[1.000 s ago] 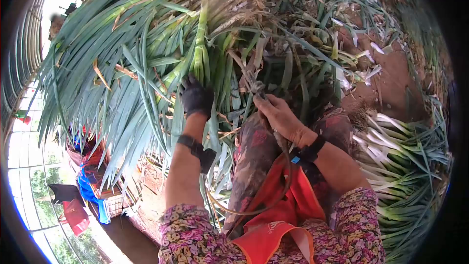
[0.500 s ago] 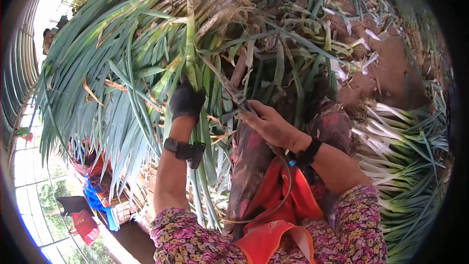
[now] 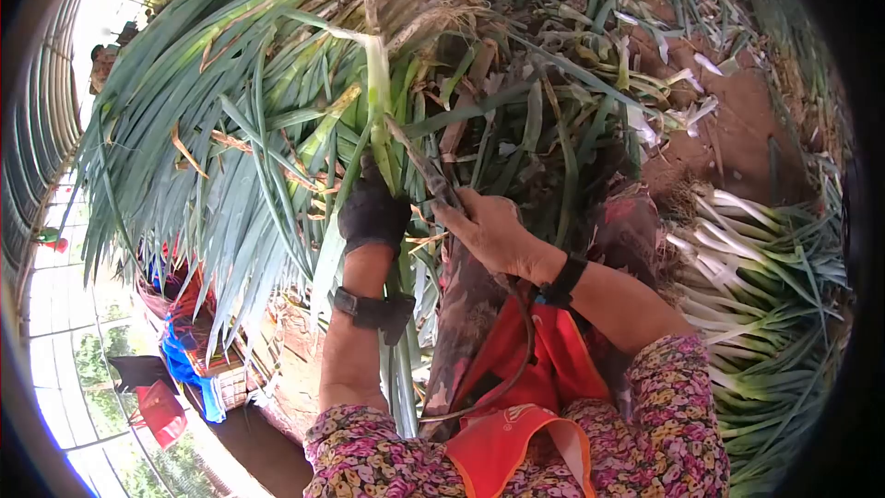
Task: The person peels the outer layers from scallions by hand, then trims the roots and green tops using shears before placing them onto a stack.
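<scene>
Head view: the left hand [image 3: 373, 212], in a black glove, is closed around a pale green leek stalk [image 3: 376, 83] just left of the frame's centre. The stalk runs up from the fist to its roots near the top edge. Just right of it, the bare right hand [image 3: 484, 229] grips a thin tool [image 3: 426, 175] whose tip points up and left and touches the stalk. A dark hose [image 3: 527, 350] curves down from this hand over a red apron [image 3: 516, 387]. A big heap of leeks [image 3: 212, 101] fills the upper left. Trimmed white leeks [image 3: 737, 258] lie at the right, beside bare earth [image 3: 737, 138].
</scene>
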Motion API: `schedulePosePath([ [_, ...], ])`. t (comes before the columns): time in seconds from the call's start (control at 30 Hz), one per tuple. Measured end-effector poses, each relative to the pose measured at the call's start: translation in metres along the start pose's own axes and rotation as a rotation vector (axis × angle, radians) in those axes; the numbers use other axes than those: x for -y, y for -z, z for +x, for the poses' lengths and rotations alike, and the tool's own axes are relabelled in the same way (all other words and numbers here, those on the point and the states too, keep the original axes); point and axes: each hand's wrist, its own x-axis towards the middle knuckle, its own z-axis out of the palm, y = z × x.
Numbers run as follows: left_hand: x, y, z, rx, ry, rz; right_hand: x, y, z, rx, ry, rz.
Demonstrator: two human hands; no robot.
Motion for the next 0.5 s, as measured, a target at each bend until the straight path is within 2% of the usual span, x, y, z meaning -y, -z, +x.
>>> schedulePosePath([
  [0.17,0.012,-0.012,-0.022,-0.061,-0.051,-0.001,-0.007,-0.005,0.001,-0.083,0.037,-0.021],
  [0.27,0.019,-0.005,-0.042,0.052,0.009,-0.051,-0.002,-0.009,0.008,-0.103,0.049,-0.023],
  [0.37,0.035,-0.018,-0.053,-0.010,-0.012,-0.107,0.000,-0.015,0.017,-0.089,0.061,-0.031],
  [0.5,0.041,-0.023,-0.086,0.014,-0.018,-0.266,-0.014,-0.022,0.050,-0.126,0.070,-0.077],
])
